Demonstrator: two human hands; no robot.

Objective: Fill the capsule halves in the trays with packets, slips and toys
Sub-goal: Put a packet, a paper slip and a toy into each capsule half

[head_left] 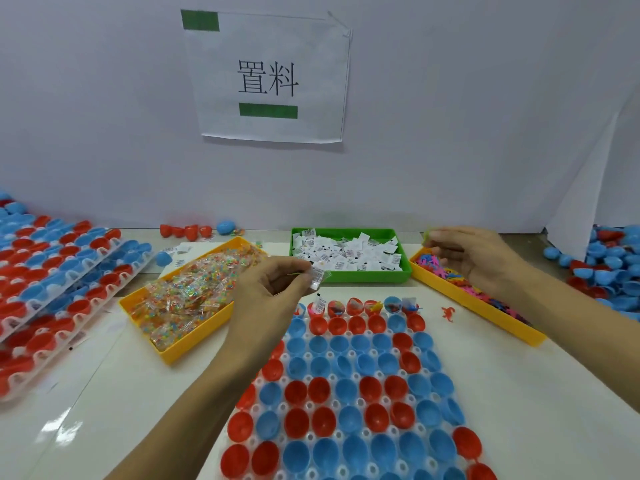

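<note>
A clear tray (349, 389) of red and blue capsule halves lies in front of me; only its far row holds slips and toys. My left hand (273, 282) hovers over the tray's far left corner and pinches a small clear packet (318, 277). My right hand (474, 256) is above the yellow toy bin (485, 306) and pinches a thin yellow-green toy (427, 233). A yellow bin (187, 299) holds bead packets, and a green bin (349, 254) holds white slips.
Stacked filled trays (52, 282) sit at the left. Loose capsule halves (609, 268) are piled at the right, and a few more (194, 231) lie by the back wall. A red toy (448, 312) lies on the table. A paper sign (268, 77) hangs on the wall.
</note>
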